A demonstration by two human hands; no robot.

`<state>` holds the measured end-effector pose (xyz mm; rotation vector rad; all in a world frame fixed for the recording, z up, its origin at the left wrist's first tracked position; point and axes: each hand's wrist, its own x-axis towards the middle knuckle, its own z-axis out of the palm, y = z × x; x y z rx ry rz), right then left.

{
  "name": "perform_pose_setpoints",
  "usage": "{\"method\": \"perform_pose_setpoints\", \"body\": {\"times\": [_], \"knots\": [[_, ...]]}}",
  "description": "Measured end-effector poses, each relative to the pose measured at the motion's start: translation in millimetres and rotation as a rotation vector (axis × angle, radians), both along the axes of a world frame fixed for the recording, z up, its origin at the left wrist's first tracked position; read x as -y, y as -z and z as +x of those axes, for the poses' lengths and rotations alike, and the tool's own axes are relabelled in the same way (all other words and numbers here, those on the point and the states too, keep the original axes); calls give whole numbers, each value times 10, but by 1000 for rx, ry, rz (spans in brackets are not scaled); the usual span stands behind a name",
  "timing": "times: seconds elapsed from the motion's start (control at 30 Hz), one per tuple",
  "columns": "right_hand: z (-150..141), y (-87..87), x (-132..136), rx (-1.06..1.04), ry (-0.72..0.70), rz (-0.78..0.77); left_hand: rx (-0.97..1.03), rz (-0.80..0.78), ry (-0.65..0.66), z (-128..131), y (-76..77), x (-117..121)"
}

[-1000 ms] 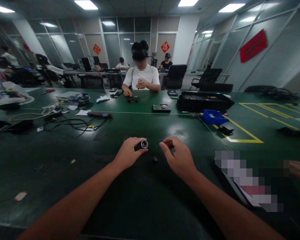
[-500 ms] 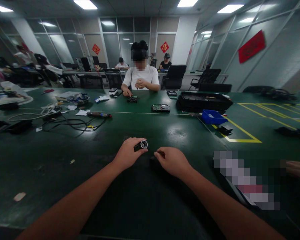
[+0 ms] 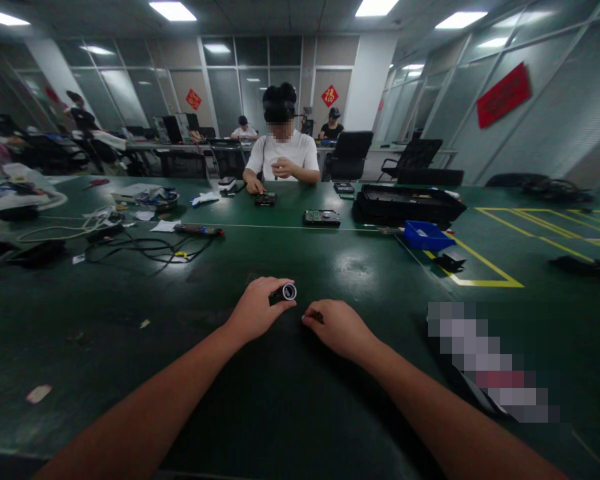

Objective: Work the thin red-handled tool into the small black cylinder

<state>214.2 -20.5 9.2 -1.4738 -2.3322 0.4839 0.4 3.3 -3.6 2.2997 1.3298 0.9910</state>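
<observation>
Left hand (image 3: 255, 309) gripping black tube (image 3: 285, 293), curving part-way round it, over near part of table (image 3: 260, 248). Right hand (image 3: 343, 327) sitting curled just right; cannot tell if holding anything. Loosening grip could be letting tube slip, roll; bumping hands could be knocking it.

Cylinder (image 3: 281, 293) metal-rimmed; tabletop (image 3: 350, 268) smooth, glossy; bin (image 3: 434, 243) plastic.
</observation>
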Motion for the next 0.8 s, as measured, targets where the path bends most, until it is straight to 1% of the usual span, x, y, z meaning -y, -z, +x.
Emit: {"method": "perform_pose_setpoints", "body": {"times": [0.1, 0.23, 0.37, 0.47, 0.6, 0.67, 0.8], "knots": [[-19, 9, -4, 3, 48, -20, 2, 0, -1, -5, 9, 0], [-33, 2, -11, 48, 0, 7, 4, 6, 19, -8, 12, 0], [-18, -34, -6, -26, -53, 25, -27, 10, 24, -4, 1, 0], [-11, -77, 13, -143, -89, 83, -38, 22, 51, 0, -1, 4], [-28, -102, 41, -281, -14, 177, -41, 30, 109, 30, 1, 27], [-42, -86, 44, -312, -1, 225, -54, 27, 142, 56, -7, 46], [-67, -38, 35, -307, -27, 301, -77, 15, 190, 100, -37, 80]]}}
